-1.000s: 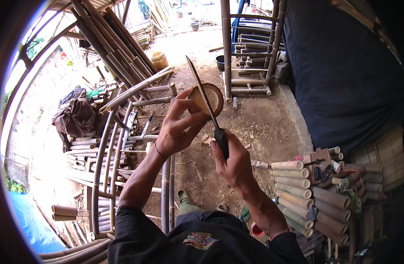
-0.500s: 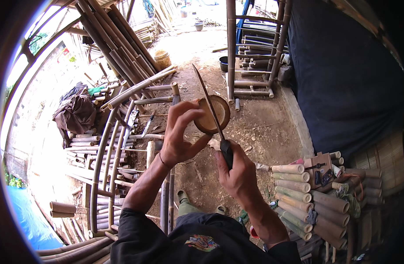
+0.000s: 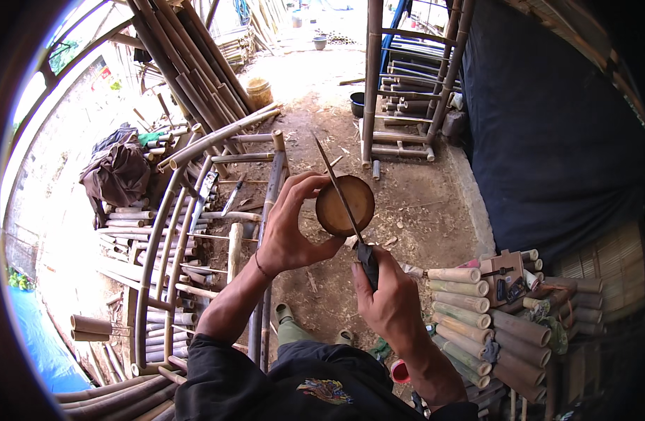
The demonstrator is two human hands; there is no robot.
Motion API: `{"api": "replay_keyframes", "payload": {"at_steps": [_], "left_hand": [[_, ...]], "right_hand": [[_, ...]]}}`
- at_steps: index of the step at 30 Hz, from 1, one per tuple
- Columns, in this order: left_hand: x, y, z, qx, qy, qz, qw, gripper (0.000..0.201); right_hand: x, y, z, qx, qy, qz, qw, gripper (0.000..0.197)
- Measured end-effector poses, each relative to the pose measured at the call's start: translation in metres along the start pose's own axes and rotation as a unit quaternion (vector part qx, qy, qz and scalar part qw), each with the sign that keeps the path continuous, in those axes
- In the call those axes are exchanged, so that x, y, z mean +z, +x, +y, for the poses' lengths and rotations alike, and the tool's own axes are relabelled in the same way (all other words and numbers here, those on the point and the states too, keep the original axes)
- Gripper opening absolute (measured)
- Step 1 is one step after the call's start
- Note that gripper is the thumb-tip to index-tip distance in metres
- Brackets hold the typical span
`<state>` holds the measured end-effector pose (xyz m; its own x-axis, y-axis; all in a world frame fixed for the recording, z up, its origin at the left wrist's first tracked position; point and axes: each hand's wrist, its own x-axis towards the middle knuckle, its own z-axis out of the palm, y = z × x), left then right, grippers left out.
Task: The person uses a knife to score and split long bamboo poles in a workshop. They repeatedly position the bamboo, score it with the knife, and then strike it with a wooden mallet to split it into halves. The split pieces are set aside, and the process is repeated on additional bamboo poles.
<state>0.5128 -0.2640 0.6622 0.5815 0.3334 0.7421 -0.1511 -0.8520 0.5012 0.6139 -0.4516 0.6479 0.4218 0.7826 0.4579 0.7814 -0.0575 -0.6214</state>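
Observation:
In front of my chest, my left hand [image 3: 292, 226] curves its thumb and fingers round the rim of a short, round bamboo piece [image 3: 362, 203] with a pale inner face and dark edge. My right hand [image 3: 389, 298] is closed on the black handle of a long, narrow knife [image 3: 367, 261]. The blade slants up and to the left across the bamboo piece's face, its tip beyond the rim. Whether the edge touches the bamboo, I cannot tell.
A bamboo frame [image 3: 155, 274] and poles lie to my left under a dark cloth [image 3: 117, 170]. Cut bamboo lengths [image 3: 457, 289] are stacked at the right, a brown box [image 3: 503, 270] on top. A bamboo rack [image 3: 371, 91] stands ahead beside a dark sheet [image 3: 547, 119]. Shavings litter the dirt floor.
Both hands have come down slightly, carrying the bamboo piece and knife lower in view. The bamboo piece has tilted, and the blade still crosses it.

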Motion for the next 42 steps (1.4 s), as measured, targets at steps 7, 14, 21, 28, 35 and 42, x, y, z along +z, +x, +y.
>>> {"api": "replay_keyframes", "payload": {"at_steps": [7, 14, 21, 28, 35, 42], "left_hand": [[-0.001, 0.001, 0.002, -0.004, 0.013, -0.009, 1.000, 0.080], [-0.005, 0.013, -0.004, -0.006, 0.037, -0.011, 0.999, 0.085], [-0.037, 0.086, 0.024, 0.151, 0.183, 0.037, 0.971, 0.066], [0.012, 0.151, -0.002, 0.185, 0.289, -0.156, 0.926, 0.076], [-0.003, 0.152, 0.030, 0.126, 0.234, -0.203, 0.943, 0.087], [-0.019, 0.148, 0.005, 0.199, 0.194, 0.095, 0.956, 0.074]], "right_hand": [[-0.004, 0.001, -0.002, 0.017, -0.001, -0.014, 1.000, 0.028], [-0.010, 0.021, -0.005, 0.027, 0.000, -0.024, 0.999, 0.027], [-0.019, 0.049, 0.004, 0.062, -0.053, -0.036, 0.996, 0.030], [-0.012, 0.066, -0.010, 0.040, -0.078, -0.038, 0.995, 0.034], [-0.009, 0.068, -0.019, 0.050, -0.075, -0.050, 0.995, 0.036], [0.007, 0.103, -0.021, 0.122, -0.060, -0.046, 0.990, 0.040]]}}
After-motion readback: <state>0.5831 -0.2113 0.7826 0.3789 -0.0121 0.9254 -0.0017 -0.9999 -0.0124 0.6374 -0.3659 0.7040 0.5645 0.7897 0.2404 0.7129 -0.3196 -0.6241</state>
